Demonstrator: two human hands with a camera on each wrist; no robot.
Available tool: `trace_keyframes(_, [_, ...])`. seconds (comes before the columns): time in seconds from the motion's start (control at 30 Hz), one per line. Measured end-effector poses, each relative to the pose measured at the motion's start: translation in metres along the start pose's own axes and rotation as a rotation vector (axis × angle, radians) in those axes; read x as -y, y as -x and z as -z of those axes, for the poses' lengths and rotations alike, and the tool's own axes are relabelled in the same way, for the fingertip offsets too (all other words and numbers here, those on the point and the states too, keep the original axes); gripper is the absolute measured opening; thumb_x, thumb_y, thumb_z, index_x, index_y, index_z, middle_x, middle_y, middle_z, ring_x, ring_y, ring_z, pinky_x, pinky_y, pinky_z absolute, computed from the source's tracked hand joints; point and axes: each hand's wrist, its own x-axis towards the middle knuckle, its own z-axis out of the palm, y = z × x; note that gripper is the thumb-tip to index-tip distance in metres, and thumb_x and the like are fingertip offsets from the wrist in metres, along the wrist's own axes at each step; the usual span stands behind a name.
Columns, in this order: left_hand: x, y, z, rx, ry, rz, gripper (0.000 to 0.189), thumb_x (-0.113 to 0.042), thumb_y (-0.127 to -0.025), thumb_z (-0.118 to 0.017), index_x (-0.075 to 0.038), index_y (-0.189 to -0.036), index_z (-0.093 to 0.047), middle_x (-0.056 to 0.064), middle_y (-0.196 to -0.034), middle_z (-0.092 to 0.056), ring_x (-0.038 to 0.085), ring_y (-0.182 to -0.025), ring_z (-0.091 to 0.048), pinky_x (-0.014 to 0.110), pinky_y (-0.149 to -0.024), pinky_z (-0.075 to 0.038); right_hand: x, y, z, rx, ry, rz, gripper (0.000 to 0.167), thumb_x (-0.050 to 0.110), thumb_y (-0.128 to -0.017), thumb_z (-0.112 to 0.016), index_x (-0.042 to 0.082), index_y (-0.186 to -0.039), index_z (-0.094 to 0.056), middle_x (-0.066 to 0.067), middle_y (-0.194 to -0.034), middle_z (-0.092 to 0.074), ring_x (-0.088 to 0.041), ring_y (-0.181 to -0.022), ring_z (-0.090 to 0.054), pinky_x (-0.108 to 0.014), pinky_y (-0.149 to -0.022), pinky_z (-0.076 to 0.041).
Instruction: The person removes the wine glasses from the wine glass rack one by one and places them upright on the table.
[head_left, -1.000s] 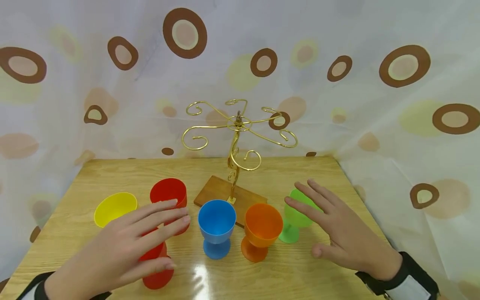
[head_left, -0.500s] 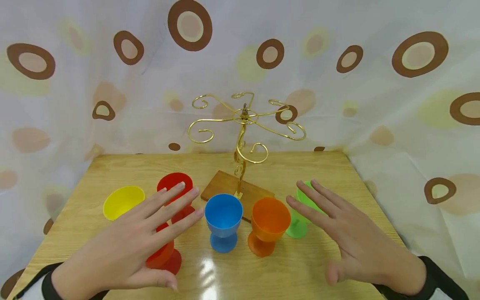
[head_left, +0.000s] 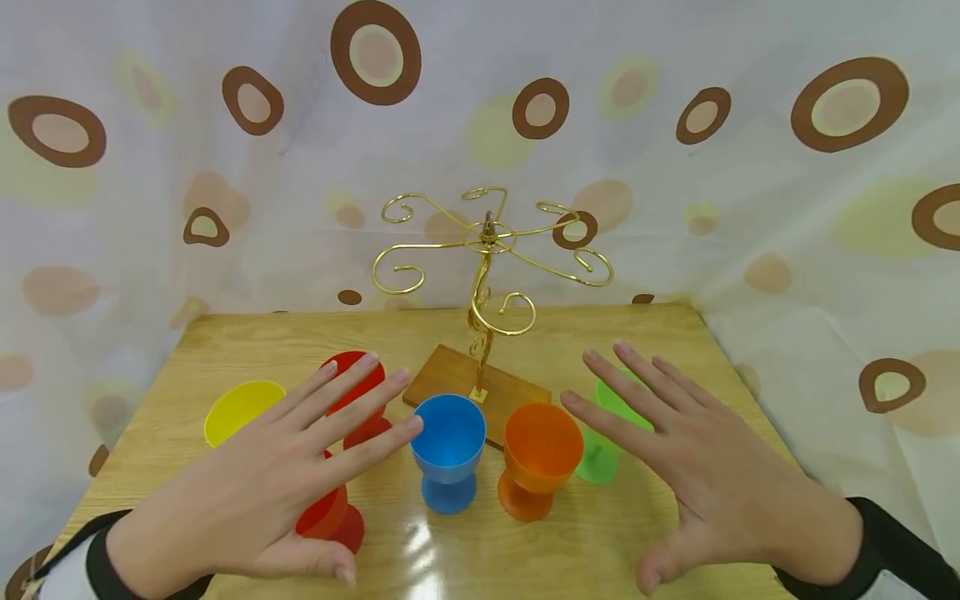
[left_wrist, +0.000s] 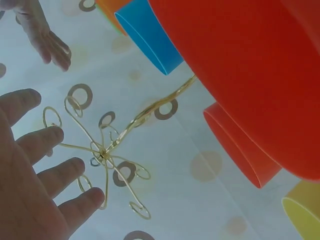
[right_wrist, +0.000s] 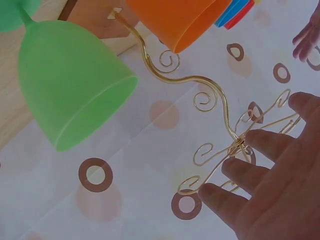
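Observation:
My left hand (head_left: pixel 270 479) hovers with fingers spread, holding nothing; behind it two red goblets (head_left: pixel 322 510) are partly hidden. On the other side my right hand (head_left: pixel 720 467) is also spread and empty, covering part of a green goblet (head_left: pixel 597 454). Between the hands a blue goblet (head_left: pixel 448 442) and an orange goblet (head_left: pixel 542 446) stand upright. A yellow cup (head_left: pixel 243 410) sits at the left, its lower part behind the left hand. In the right wrist view the green goblet (right_wrist: pixel 70 80) appears large beside the right hand (right_wrist: pixel 280 185).
Behind the goblets rises a gold wire stand (head_left: pixel 487 242) with several curled arms on a wooden base (head_left: pixel 435 379). All of it rests on a light wooden table (head_left: pixel 247 342). A patterned cloth (head_left: pixel 450 150) hangs at the back and sides.
The view has shifted a little over the last second. My hands have spread their fingers wider, the thumbs swinging outward from the fingers. The goblets and stand keep their places on the table.

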Motion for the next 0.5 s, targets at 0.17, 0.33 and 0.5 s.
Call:
trace_keyframes(0.17, [0.000, 0.001, 0.001, 0.010, -0.009, -0.002, 0.091, -0.080, -0.092, -0.026, -0.015, -0.155, -0.038, 0.015, -0.164, -0.023, 0.040, -0.151, -0.018, 0.046, -0.125, -0.001, 0.001, -0.003, -0.001, 0.002, 0.006, 0.008, 0.113, 0.096, -0.075, -0.018, 0.020, -0.156, -0.035, -0.012, -0.165, -0.020, -0.041, -0.152, -0.015, -0.043, -0.125, 0.000])
trace_keyframes(0.33, [0.000, 0.007, 0.002, 0.053, -0.016, 0.026, 0.092, -0.081, -0.090, -0.029, -0.017, -0.157, -0.034, 0.014, -0.165, -0.020, 0.039, -0.152, -0.015, 0.042, -0.125, 0.003, 0.002, -0.007, 0.000, 0.000, 0.004, 0.018, 0.113, 0.096, -0.075, -0.018, 0.020, -0.156, -0.035, -0.012, -0.166, -0.020, -0.040, -0.152, -0.016, -0.045, -0.125, -0.002])
trace_keyframes(0.5, [0.000, 0.011, 0.002, 0.104, -0.017, 0.055, 0.094, -0.082, -0.088, -0.033, -0.020, -0.158, -0.029, 0.011, -0.166, -0.016, 0.038, -0.152, -0.013, 0.037, -0.124, 0.008, 0.003, -0.007, -0.001, 0.006, -0.001, 0.018, 0.113, 0.096, -0.075, -0.018, 0.020, -0.157, -0.034, -0.011, -0.166, -0.019, -0.041, -0.152, -0.015, -0.047, -0.125, -0.003])
